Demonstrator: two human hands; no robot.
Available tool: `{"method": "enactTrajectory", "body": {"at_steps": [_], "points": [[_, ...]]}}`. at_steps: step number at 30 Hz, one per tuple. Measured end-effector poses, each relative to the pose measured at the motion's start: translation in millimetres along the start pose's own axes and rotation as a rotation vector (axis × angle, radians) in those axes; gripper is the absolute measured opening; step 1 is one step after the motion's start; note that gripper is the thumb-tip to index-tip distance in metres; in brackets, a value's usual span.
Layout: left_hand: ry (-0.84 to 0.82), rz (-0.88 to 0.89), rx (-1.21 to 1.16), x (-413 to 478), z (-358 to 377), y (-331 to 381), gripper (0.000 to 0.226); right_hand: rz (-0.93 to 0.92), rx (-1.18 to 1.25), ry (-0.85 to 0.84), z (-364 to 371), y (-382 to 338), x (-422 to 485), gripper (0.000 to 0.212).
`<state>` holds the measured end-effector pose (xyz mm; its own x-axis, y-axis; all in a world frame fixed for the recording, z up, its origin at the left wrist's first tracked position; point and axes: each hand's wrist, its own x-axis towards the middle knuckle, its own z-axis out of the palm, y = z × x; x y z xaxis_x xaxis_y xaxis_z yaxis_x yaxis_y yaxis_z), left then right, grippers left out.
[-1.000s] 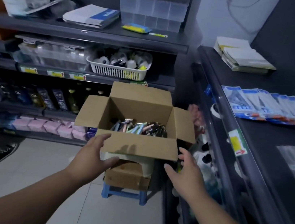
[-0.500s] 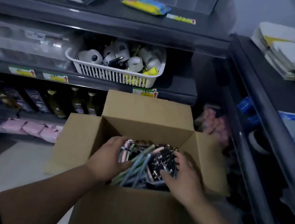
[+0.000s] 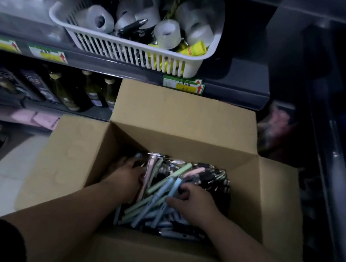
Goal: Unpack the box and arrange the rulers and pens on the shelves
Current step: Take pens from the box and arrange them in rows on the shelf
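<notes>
Dim shelves (image 3: 229,90) back our open cardboard box (image 3: 182,121), its near flap cut off below. Pens (image 3: 145,207) lie heaped inside. Our left hand (image 3: 127,177) digs into the pile's left edge with its fingertips buried, so we cannot tell its grip. Our right hand (image 3: 195,203) curls round a few blue ones. Goods at far left are blurred.

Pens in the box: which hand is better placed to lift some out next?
Probably right: the right hand curls around the top blue pens; the left hand is dug in deeper, fingers hidden.
</notes>
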<state>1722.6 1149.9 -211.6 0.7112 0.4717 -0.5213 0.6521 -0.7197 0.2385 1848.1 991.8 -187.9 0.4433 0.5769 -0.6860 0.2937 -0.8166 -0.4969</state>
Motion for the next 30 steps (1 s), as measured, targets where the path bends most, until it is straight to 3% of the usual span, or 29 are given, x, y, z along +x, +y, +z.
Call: {"method": "enactTrajectory", "body": {"at_steps": [4, 8, 11, 15, 16, 19, 21, 26, 30], "points": [[-0.017, 0.028, -0.005, 10, 2, -1, 0.035, 0.024, 0.089, 0.042, 10, -12, 24, 0.023], [0.172, 0.053, -0.097, 6, -12, 9, 0.028, 0.103, 0.203, 0.026, 9, -7, 29, 0.018], [0.275, 0.117, -0.193, -7, -24, 29, 0.035, 0.201, 0.388, 0.135, -5, 6, 22, 0.017], [0.146, 0.115, -0.352, -6, -20, 51, 0.049, 0.307, 0.467, 0.332, -21, 21, 8, 0.016], [0.112, 0.092, -0.312, -4, -14, 52, 0.058, 0.322, 0.459, 0.356, -19, 22, 6, 0.026], [-0.014, -0.053, -0.198, -2, 0, 49, 0.095, 0.324, 0.429, 0.319, -5, 25, 6, 0.089], [-0.121, -0.106, -0.184, -1, 7, 44, 0.113, 0.351, 0.434, 0.269, -3, 20, 7, 0.101], [-0.084, -0.111, -0.212, 5, 10, 38, 0.126, 0.391, 0.385, 0.322, -9, 24, 26, 0.081], [-0.071, -0.161, -0.349, 7, 4, 39, 0.102, 0.366, 0.494, 0.251, -15, 25, 30, 0.029]]}}
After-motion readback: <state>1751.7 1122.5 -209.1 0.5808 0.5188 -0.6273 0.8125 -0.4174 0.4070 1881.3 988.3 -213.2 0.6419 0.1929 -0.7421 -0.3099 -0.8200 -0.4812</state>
